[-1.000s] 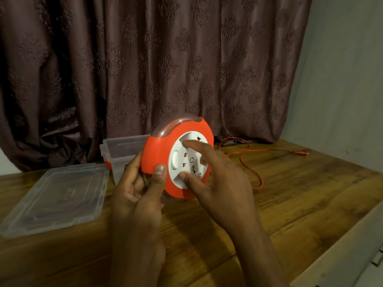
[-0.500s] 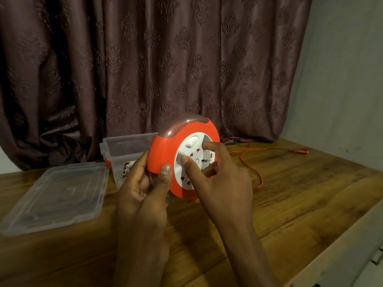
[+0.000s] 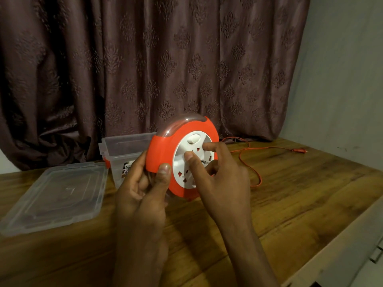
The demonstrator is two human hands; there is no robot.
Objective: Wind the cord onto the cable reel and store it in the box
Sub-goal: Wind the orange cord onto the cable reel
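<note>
An orange round cable reel point(image 3: 161, 150) with a white socket face stands upright above the wooden table point(image 3: 290, 195). My left hand point(image 3: 145, 183) grips its left rim, thumb on the orange edge. My right hand point(image 3: 219, 175) has its thumb and index finger pinching on the white centre disc point(image 3: 192, 162). The thin orange cord point(image 3: 248, 162) runs from behind the reel across the table to its plug point(image 3: 298, 150) at the far right. A clear plastic box point(image 3: 122, 148) stands open behind my left hand.
The box's clear lid point(image 3: 56, 197) lies flat on the table at the left. A dark patterned curtain point(image 3: 155, 65) hangs behind the table, and a pale wall point(image 3: 342, 79) is at the right. The table's right edge runs diagonally at lower right.
The white centre disc has turned under my right fingers, its oval knob rising to the top. The reel sits slightly more to the right. The cord has shifted a little on the table.
</note>
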